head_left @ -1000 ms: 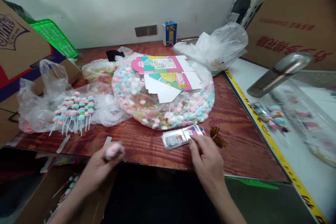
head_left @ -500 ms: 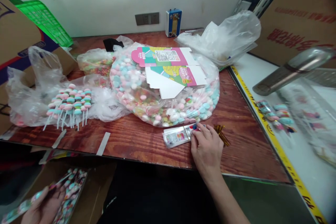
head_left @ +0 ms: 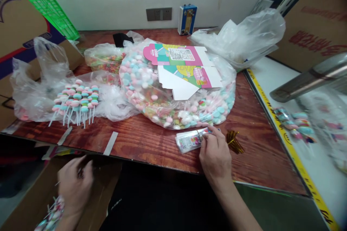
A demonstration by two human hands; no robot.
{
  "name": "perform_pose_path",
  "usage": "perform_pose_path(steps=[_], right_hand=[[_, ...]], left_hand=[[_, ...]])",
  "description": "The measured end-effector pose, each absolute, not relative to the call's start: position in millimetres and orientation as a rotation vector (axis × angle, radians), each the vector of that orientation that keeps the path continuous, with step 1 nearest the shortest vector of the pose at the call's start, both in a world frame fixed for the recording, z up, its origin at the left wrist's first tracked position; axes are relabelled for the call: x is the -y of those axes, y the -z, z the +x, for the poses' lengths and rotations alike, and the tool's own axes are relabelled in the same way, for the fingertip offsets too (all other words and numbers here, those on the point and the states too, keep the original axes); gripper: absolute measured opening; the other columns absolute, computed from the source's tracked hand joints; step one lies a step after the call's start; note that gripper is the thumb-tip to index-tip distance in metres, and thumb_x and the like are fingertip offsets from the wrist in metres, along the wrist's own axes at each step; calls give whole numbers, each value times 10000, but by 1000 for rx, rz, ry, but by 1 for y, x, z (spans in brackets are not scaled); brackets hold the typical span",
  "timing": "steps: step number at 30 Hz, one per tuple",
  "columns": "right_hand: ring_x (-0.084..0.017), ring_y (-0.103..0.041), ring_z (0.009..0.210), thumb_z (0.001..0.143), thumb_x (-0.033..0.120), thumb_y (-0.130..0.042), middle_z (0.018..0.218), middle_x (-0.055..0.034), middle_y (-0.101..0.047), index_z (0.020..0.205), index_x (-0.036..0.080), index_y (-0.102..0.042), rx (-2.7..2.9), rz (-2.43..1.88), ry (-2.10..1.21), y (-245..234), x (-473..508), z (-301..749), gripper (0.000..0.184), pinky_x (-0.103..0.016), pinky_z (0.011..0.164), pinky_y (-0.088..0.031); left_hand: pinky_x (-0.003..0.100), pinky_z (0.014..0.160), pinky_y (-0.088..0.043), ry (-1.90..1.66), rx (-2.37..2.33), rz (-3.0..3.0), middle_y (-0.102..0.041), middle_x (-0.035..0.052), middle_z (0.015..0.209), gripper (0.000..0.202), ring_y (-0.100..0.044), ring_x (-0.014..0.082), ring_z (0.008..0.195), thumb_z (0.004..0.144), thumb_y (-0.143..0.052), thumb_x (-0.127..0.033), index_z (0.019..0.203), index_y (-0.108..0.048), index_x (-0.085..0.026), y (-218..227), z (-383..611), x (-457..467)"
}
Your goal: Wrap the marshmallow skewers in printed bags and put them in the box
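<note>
My right hand [head_left: 216, 155] rests on the table with its fingers closed on the right end of a stack of clear printed plastic bags [head_left: 187, 141], bound by a thin band. Beside that hand lies a bunch of gold twist ties [head_left: 235, 142]. Over the cardboard box [head_left: 101, 184] below the table edge, my left hand [head_left: 74, 180] is blurred, its thumb and fingers apart, and I see nothing held. Wrapped candy lollipops [head_left: 51, 213] lie in that box, partly hidden by the left forearm. Unwrapped lollipops [head_left: 77, 99] with white sticks lie on plastic at the left.
A large clear bag of pastel candies [head_left: 135, 79] fills the table's middle, with a flattened printed carton [head_left: 187, 65] on top. To the right are a steel flask [head_left: 309, 79] and wrapped candies [head_left: 294, 124]. A green basket [head_left: 51, 11] stands at the back left.
My left hand has let go of the wrapped lollipop over the box and moved up and right. The right hand stays on the bags. The view has shifted slightly.
</note>
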State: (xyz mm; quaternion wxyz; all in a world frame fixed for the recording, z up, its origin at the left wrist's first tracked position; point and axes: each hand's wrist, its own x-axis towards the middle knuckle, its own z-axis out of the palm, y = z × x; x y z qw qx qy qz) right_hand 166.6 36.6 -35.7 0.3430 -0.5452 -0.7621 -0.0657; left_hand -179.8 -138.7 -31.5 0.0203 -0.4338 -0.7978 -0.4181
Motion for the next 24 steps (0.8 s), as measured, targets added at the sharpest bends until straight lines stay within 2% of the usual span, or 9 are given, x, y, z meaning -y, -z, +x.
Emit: perform_pose_path(steps=[2, 4, 7, 11, 14, 16, 19, 22, 24], right_hand=[[-218, -577, 1074, 922, 188, -451, 1132, -158, -614, 922, 168, -566, 1905, -1435, 53, 34, -36, 168, 116, -332, 875, -453], [-242, -586, 1049, 918, 238, -486, 1111, -164, -627, 998, 142, -587, 1831, -1524, 114, 35, -35, 174, 160, -353, 863, -452], [-299, -572, 1068, 894, 296, -549, 1147, -163, -646, 1040, 131, -623, 1859, -1655, 416, 41, -33, 185, 232, -405, 863, -415], [-312, -542, 1122, 889, 256, -545, 1152, -103, -674, 912, 175, -658, 2029, -1635, 504, 49, -37, 187, 140, -429, 893, -379], [-291, -568, 1091, 882, 181, -526, 1086, -128, -686, 821, 150, -628, 2009, -1608, 443, 49, -40, 180, 123, -431, 902, -401], [-281, -585, 1071, 875, 147, -526, 1041, -153, -682, 819, 132, -611, 1968, -1543, 442, 48, -39, 174, 103, -446, 921, -418], [-277, -560, 1136, 867, 100, -526, 1084, -164, -652, 909, 132, -608, 1963, -1395, 386, 47, -33, 167, 98, -464, 963, -428], [-258, -532, 1191, 881, 90, -498, 1168, -166, -605, 968, 152, -603, 1971, -1274, 154, 47, -24, 163, 149, -437, 969, -456], [-261, -510, 1220, 888, 155, -519, 1239, -167, -557, 940, 168, -601, 1861, -1307, -102, 47, -19, 162, 98, -445, 973, -464]], left_hand=[[428, 964, -449, 1224, 2089, -1791, -651, 66, 1010, 268, -594, 243, 999, 769, -669, -127, 1021, -659, -219, 26, -139, 91], [370, 912, -493, 1216, 1786, -2319, -655, 73, 1059, 358, -602, 218, 1013, 802, -622, -88, 1130, -621, -231, 14, -85, 51], [413, 979, -467, 1126, 1506, -2703, -650, 105, 1133, 309, -567, 237, 1114, 875, -531, -130, 1173, -586, -191, 1, -9, 8], [433, 1009, -443, 859, 1653, -2836, -621, 123, 1195, 345, -531, 262, 1158, 865, -578, -212, 1200, -540, -137, 16, 38, -26], [440, 972, -454, 767, 1861, -2781, -602, 134, 1220, 497, -529, 273, 1134, 831, -633, -235, 1287, -469, -122, 30, 42, -36], [438, 956, -452, 762, 1928, -2786, -598, 124, 1223, 547, -524, 267, 1124, 843, -618, -237, 1343, -419, -138, 32, 40, -37], [437, 941, -445, 802, 1962, -2818, -599, 113, 1211, 554, -514, 263, 1121, 872, -564, -221, 1390, -374, -174, 27, 36, -36], [430, 929, -442, 870, 1967, -2855, -603, 103, 1190, 461, -516, 253, 1101, 880, -514, -167, 1335, -450, -204, 23, 34, -36], [427, 928, -438, 905, 1961, -2874, -605, 93, 1179, 404, -515, 249, 1091, 862, -521, -137, 1259, -519, -214, 24, 33, -37]])
